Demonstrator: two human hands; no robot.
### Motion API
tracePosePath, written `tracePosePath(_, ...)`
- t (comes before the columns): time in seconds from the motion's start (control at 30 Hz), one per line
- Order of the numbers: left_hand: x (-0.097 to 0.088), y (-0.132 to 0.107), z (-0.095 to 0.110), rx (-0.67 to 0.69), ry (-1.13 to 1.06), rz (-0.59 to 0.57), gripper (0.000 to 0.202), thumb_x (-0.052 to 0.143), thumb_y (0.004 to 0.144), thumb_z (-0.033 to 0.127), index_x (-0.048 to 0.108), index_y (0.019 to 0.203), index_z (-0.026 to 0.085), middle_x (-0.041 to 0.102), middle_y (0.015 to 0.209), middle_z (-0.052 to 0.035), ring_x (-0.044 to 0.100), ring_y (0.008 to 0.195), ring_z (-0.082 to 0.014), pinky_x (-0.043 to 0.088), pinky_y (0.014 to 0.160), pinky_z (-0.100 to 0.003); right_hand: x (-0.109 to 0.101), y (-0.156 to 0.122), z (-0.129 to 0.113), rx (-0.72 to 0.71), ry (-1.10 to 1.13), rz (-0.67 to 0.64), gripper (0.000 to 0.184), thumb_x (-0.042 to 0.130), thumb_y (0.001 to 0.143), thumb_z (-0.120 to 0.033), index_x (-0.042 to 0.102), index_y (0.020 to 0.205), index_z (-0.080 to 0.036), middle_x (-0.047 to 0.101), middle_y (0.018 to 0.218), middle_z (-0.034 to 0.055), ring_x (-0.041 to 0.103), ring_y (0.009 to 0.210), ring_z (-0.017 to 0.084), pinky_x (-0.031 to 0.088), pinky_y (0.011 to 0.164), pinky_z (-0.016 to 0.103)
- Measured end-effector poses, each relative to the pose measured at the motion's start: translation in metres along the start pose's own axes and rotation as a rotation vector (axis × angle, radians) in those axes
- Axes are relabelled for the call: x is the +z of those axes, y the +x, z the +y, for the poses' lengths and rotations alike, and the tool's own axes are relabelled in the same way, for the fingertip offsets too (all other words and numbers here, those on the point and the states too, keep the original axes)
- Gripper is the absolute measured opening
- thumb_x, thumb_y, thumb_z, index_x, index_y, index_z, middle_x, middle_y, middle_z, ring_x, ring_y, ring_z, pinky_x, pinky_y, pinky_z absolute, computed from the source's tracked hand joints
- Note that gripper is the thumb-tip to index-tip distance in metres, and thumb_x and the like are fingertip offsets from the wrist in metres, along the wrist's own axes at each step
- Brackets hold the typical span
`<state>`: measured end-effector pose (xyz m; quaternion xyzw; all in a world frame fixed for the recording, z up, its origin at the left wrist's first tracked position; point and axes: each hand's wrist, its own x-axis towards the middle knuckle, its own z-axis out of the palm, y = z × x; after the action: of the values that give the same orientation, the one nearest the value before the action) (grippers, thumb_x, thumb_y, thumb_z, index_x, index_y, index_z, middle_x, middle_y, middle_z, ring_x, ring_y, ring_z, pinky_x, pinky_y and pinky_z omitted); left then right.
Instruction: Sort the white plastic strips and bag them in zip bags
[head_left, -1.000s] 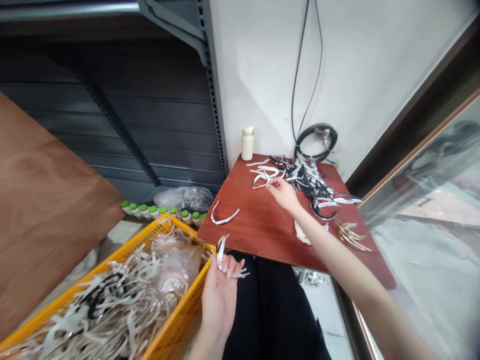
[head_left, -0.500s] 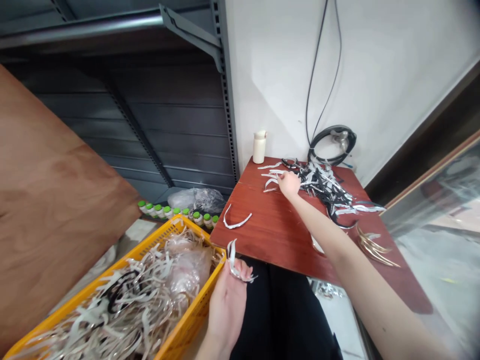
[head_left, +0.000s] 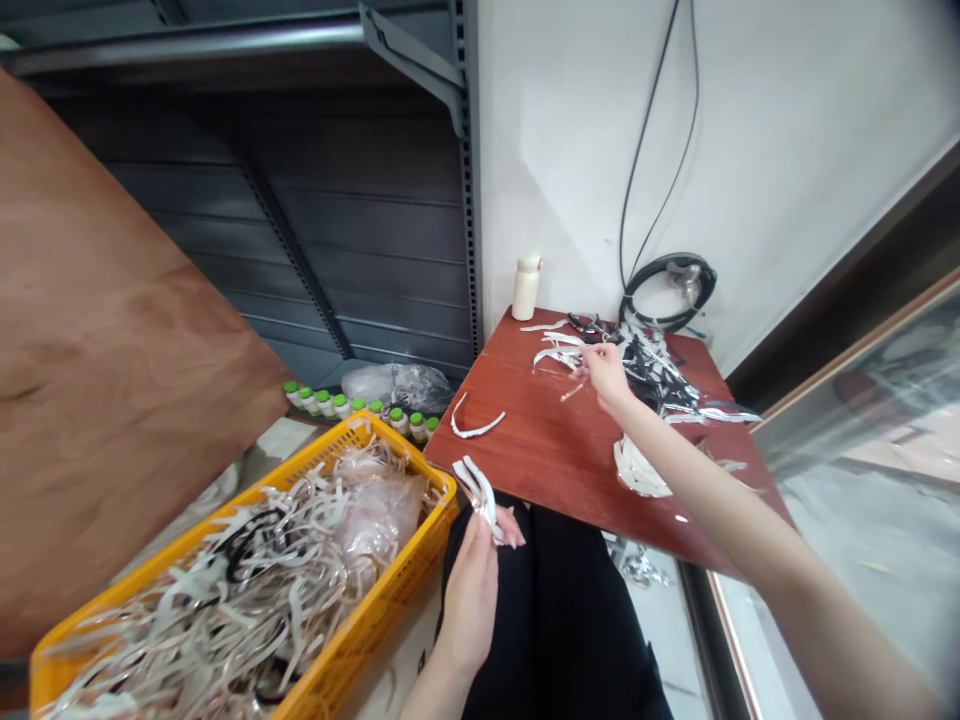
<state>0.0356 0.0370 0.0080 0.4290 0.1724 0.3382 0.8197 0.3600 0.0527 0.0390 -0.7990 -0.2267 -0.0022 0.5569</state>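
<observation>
My left hand (head_left: 474, 580) is over my lap beside the yellow crate, fingers closed on a few white curved strips (head_left: 480, 492) that stick up from it. My right hand (head_left: 606, 376) reaches over the red-brown table (head_left: 540, 450) and pinches a thin white strip (head_left: 574, 390) lifted just off the surface. It is next to a small group of white curved strips (head_left: 559, 350) and a tangled pile of black and silver strips (head_left: 660, 375). A single white curved strip (head_left: 474, 425) lies near the table's left edge.
A yellow crate (head_left: 390, 600) full of pale strips and a plastic bag stands at my lower left. A white bottle (head_left: 526, 287) and a coiled black cable (head_left: 667, 285) sit at the table's back. Green-capped bottles (head_left: 352, 408) line the floor. A wooden board (head_left: 112, 350) leans at left.
My right hand drew back from the white strips with one thin strip pinched in it. My left hand turned, so its strips now point up and left. The camera shifted left.
</observation>
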Motion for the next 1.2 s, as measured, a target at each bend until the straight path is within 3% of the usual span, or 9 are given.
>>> tracePosePath(0.1,0.001,-0.004,-0.005,0.010,0.083,0.019,0.033,0.052,0.091,0.047,0.065,0.081,0.019,0.055,0.083,-0.0048,0.050,0.085,-0.0207,0.034,0.099,-0.035,-0.019,-0.053,-0.019,0.011,0.367,-0.168,0.028,0.060,0.085,-0.047,0.048,0.083,-0.022,0.050,0.059,-0.0056,0.047,0.046,0.010,0.045,0.045,0.022)
tracePosePath(0.2,0.003,-0.007,-0.011,0.001,0.097,0.028,0.030,0.052,0.092,0.046,0.067,0.087,0.020,0.060,0.089,-0.0051,0.054,0.093,-0.0216,0.034,0.100,-0.035,-0.045,-0.114,-0.039,0.000,0.458,-0.344,0.028,0.064,0.084,-0.047,0.055,0.085,-0.021,0.058,0.072,-0.0018,0.041,0.044,0.007,0.032,0.036,0.019)
tracePosePath(0.3,0.009,-0.009,-0.016,-0.030,0.096,0.075,0.027,0.057,0.089,0.044,0.069,0.091,0.020,0.066,0.098,-0.0064,0.057,0.101,-0.0224,0.037,0.099,-0.034,-0.064,-0.170,-0.050,-0.132,0.367,-0.449,0.020,0.057,0.091,-0.042,0.063,0.093,-0.022,0.065,0.085,0.0019,0.060,0.069,0.013,0.051,0.061,0.024)
tracePosePath(0.37,0.013,-0.011,-0.018,-0.047,0.119,0.117,0.027,0.062,0.087,0.043,0.070,0.096,0.019,0.068,0.104,-0.0080,0.058,0.103,-0.0228,0.039,0.098,-0.033,-0.070,-0.198,-0.051,-0.205,0.333,-0.524,0.020,0.051,0.096,-0.037,0.063,0.105,-0.025,0.067,0.094,0.0035,0.064,0.087,0.017,0.053,0.080,0.030)
tracePosePath(0.43,0.017,-0.013,-0.020,-0.064,0.129,0.134,0.029,0.067,0.084,0.041,0.071,0.101,0.018,0.069,0.108,-0.0094,0.060,0.104,-0.0240,0.041,0.096,-0.034,-0.070,-0.218,-0.049,-0.240,0.344,-0.582,0.023,0.048,0.098,-0.033,0.057,0.118,-0.028,0.067,0.102,0.0037,0.064,0.094,0.017,0.052,0.087,0.033)
tracePosePath(0.57,0.020,-0.016,-0.021,-0.095,0.119,0.154,0.033,0.073,0.079,0.038,0.073,0.105,0.018,0.070,0.110,-0.0103,0.063,0.104,-0.0250,0.044,0.094,-0.035,-0.064,-0.233,-0.040,-0.251,0.359,-0.627,0.031,0.051,0.097,-0.028,0.047,0.128,-0.030,0.067,0.105,0.0022,0.065,0.098,0.017,0.051,0.089,0.032)
tracePosePath(0.73,0.022,-0.020,-0.019,-0.076,0.150,0.134,0.034,0.074,0.078,0.038,0.074,0.105,0.018,0.072,0.105,-0.0102,0.063,0.104,-0.0260,0.044,0.097,-0.038,-0.061,-0.231,-0.035,-0.236,0.346,-0.627,0.025,0.055,0.095,-0.029,0.058,0.120,-0.028,0.070,0.100,0.0015,0.066,0.093,0.018,0.051,0.085,0.032)
tracePosePath(0.93,0.023,-0.024,-0.021,-0.064,0.230,0.059,0.027,0.070,0.081,0.038,0.074,0.098,0.017,0.072,0.094,-0.0067,0.064,0.095,-0.0227,0.048,0.090,-0.034,-0.066,-0.230,-0.039,-0.443,0.290,-0.633,0.030,0.046,0.099,-0.023,0.061,0.124,-0.029,0.063,0.104,0.0051,0.059,0.097,0.018,0.048,0.087,0.033)
tracePosePath(1.2,0.016,-0.022,-0.031,-0.099,0.169,0.075,0.027,0.069,0.083,0.034,0.072,0.104,0.017,0.070,0.103,-0.0075,0.063,0.097,-0.0205,0.046,0.092,-0.033,-0.056,-0.236,-0.030,-0.482,0.230,-0.576,0.033,0.046,0.098,-0.019,0.061,0.124,-0.031,0.053,0.114,0.0068,0.050,0.110,0.021,0.043,0.097,0.040)
